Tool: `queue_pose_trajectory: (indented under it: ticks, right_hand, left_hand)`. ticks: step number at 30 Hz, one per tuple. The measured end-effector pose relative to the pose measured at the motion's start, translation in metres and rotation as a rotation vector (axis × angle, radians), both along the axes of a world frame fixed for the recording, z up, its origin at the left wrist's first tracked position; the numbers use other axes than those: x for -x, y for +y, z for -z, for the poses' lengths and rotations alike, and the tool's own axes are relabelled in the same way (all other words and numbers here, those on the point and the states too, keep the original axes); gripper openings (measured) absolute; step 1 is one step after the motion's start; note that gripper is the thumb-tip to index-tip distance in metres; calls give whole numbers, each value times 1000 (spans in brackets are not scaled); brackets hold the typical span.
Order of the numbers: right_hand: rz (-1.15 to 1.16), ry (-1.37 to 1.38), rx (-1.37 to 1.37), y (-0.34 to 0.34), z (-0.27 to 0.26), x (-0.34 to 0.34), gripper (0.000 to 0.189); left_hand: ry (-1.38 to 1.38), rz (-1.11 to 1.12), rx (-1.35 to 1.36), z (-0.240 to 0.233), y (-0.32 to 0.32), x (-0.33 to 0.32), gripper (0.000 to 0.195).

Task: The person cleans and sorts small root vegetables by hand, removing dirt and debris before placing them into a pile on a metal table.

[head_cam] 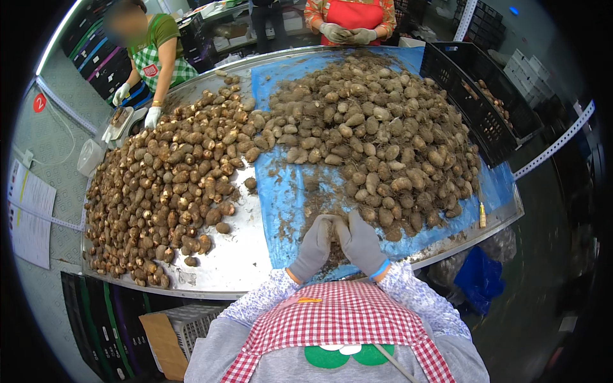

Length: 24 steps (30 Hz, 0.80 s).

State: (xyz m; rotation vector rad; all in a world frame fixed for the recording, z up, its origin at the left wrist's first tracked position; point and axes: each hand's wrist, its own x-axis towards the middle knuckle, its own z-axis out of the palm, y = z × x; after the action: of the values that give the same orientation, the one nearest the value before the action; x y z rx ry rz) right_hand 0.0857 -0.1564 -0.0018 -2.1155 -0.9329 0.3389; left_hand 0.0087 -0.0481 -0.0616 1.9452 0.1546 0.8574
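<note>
My left hand (pixel 313 249), in a grey work glove, is brought up against my right hand (pixel 362 245), gloved the same way. Their fingers curl inward and meet over the blue plastic sheet (pixel 275 210), by the table's near edge. The gloves look brown with soil where they meet; whether a corm is between them is hidden. Just beyond and to the right rises a heap of soil-covered, rooty taro corms (pixel 383 124). Loose soil (pixel 323 203) lies on the sheet in front of my fingers. To the left spreads a pile of cleaner, trimmed taro corms (pixel 177 177).
Bare metal tabletop (pixel 239 258) shows left of the sheet. A black plastic crate (pixel 471 110) stands at the right edge, near a small yellow tube (pixel 482 215). Across the table are a person in a green checked apron (pixel 158 64) and another in a red apron (pixel 354 21).
</note>
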Motion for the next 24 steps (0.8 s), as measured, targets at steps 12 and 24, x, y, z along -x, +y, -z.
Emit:
queue_pose_trajectory:
  ticks: [12, 24]
  right_hand:
    - [56, 181, 143, -14, 55, -27, 34]
    - [-47, -156, -267, 4, 26, -1, 26]
  left_hand:
    - [103, 438, 1680, -14, 12, 16, 45]
    - [144, 135, 1101, -22, -13, 8, 46]
